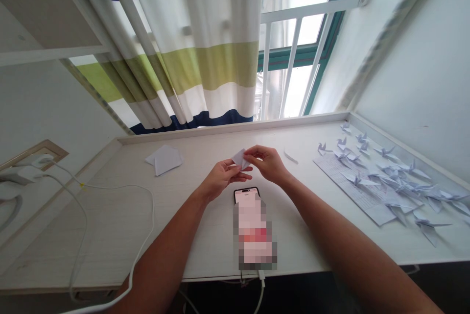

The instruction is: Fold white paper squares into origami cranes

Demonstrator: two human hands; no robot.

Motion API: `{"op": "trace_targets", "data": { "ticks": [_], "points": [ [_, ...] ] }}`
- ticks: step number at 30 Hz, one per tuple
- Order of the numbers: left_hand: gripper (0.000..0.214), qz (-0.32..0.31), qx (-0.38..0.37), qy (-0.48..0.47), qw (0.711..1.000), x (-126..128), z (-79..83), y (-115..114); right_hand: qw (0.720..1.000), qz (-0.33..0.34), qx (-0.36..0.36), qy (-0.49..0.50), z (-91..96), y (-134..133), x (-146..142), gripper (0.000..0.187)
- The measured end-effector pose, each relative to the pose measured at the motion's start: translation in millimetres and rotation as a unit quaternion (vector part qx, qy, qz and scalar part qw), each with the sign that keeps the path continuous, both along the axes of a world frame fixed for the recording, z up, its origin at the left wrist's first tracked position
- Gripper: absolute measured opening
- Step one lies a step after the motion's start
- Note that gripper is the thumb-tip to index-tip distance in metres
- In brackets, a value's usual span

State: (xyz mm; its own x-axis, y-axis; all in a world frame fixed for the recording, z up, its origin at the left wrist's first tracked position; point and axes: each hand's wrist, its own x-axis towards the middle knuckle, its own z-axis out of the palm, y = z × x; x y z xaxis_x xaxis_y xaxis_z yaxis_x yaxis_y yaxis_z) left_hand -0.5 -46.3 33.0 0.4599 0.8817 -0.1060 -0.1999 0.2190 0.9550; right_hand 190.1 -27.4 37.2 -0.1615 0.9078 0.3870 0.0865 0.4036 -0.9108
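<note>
Between my two hands is a small folded piece of white paper (239, 157), held up over the white desk. My left hand (224, 177) pinches its lower left side between thumb and fingers. At its right edge, my right hand (267, 161) grips the paper with thumb and forefinger. The fingers partly cover the paper, so its full shape is hidden. Just below the hands lies a phone (246, 196), screen up, with most of the screen blurred out. Several white paper cranes (358, 179) are spread over the right side of the desk.
A few white paper sheets (166, 159) lie at the back left. A thin paper strip (291, 156) is right of my hands. A printed sheet (363, 201) lies under some cranes. White cables (152, 206) cross the left side, and another cable (262, 279) meets the phone's end.
</note>
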Motion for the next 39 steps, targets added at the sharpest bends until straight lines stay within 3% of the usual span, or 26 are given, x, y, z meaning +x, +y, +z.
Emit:
{"op": "trace_targets", "data": {
  "ticks": [3, 9, 20, 26, 29, 35, 39],
  "points": [
    [0.036, 0.005, 0.005, 0.018, 1.0, -0.7, -1.8, 0.3, 1.0, 0.008, 0.012, -0.024, 3.6, 0.2, 3.3, 0.024],
    [0.033, -0.002, 0.007, 0.011, 1.0, -2.4, -1.0, 2.6, 0.993, 0.097, -0.004, -0.064, 6.9, 1.9, 9.9, 0.026],
    [0.038, 0.003, -0.003, 0.014, 1.0, -2.6, 0.7, 1.5, 0.987, 0.136, 0.012, -0.08, 14.7, -1.6, 13.3, 0.025],
    [0.043, 0.024, 0.008, 0.021, 0.999, 0.7, 2.0, 0.0, 0.994, 0.093, -0.022, -0.053, 11.9, -1.0, 10.9, 0.02],
    [0.043, 0.024, 0.027, 0.047, 0.998, 2.4, 3.1, -1.3, 0.993, 0.114, -0.037, -0.024, 7.5, 1.6, 10.4, 0.02],
    [0.035, 0.136, 0.158, 0.107, 0.972, 4.8, -0.6, 1.7, 0.996, 0.061, -0.011, -0.069, 4.1, 3.6, 10.3, 0.009],
    [0.038, 0.162, 0.167, 0.102, 0.967, 3.5, -5.7, 6.1, 0.995, 0.074, -0.014, -0.061, 2.7, 4.3, 10.3, 0.012]
  ]
}}
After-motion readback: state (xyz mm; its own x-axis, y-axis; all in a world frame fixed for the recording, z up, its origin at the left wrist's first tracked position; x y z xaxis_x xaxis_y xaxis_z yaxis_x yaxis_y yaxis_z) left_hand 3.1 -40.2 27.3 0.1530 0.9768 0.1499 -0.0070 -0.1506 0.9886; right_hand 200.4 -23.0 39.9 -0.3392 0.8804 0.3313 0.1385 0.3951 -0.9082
